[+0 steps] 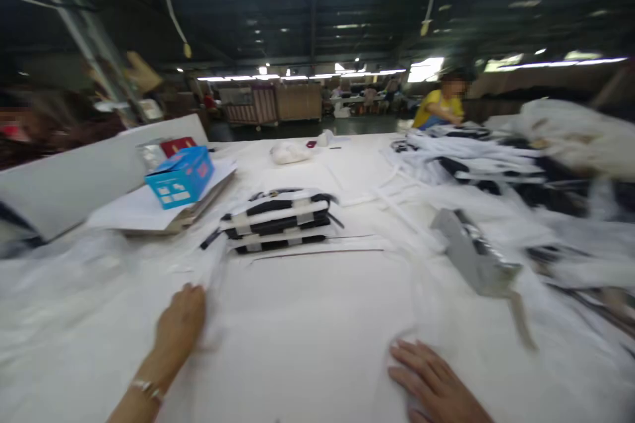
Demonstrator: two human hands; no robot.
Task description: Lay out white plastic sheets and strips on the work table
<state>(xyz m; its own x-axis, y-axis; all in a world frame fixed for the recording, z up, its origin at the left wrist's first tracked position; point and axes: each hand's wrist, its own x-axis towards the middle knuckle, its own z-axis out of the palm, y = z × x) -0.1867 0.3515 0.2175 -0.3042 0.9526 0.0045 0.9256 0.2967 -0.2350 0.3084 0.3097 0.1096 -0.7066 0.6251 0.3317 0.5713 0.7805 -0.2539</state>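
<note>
Toward the lower left, my left hand (182,317) is closed, its curled fingers at the left edge of a thin clear plastic sheet (214,277) on the white table. A bracelet circles that wrist. My right hand (436,380) lies palm down at the lower right, fingers stretched out over the sheet's right side. Beyond both hands sits a bundle of black and white folded strips (278,218), bound with pale bands. A thin dark cord (317,253) runs across the table just in front of it. Motion blur softens the details.
A blue box (181,177) rests on stacked white boards (124,215) at the left. On the right stand a grey metal tape dispenser (469,254) and heaped white and black strips (456,152). A co-worker in yellow (439,106) is at the far right.
</note>
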